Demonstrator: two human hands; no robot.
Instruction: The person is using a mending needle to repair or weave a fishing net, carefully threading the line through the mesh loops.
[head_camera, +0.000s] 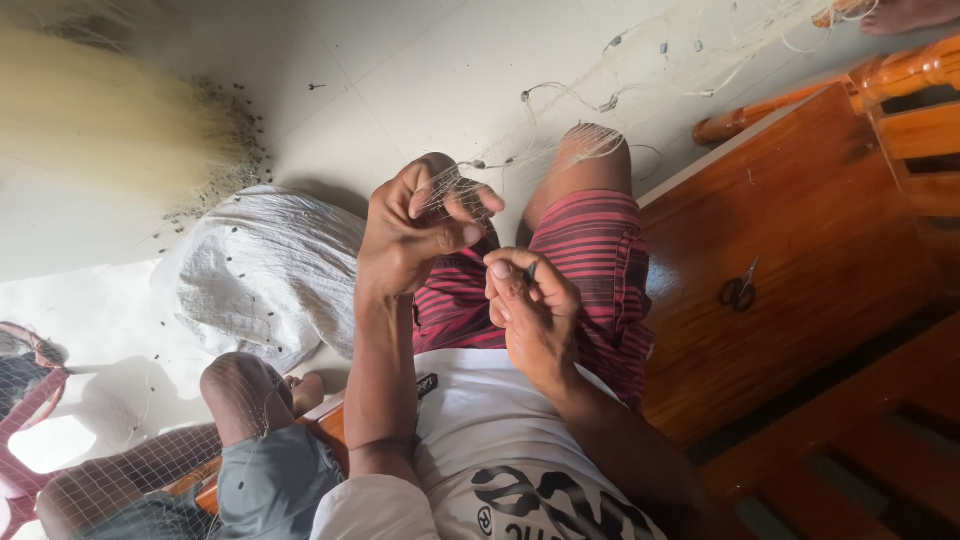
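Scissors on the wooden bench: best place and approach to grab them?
Take the small dark-handled scissors by the two finger loops, which lie at the lower end in the picture, blades pointing up and away from them. They lie flat on the polished brown wooden bench, apart from other things, so come straight down from above, probably with the right hand, which is nearer.

— What do the hands hold?
— The left hand (415, 235) pinches fine pale fishing net (455, 185) between thumb and fingers; the right hand (530, 305), just beside it, grips a small dark tool (530, 270).
— And nearby?
— Scissors (740, 290) lie on the wooden bench (800, 240); a white sack (265, 270) sits on the floor.
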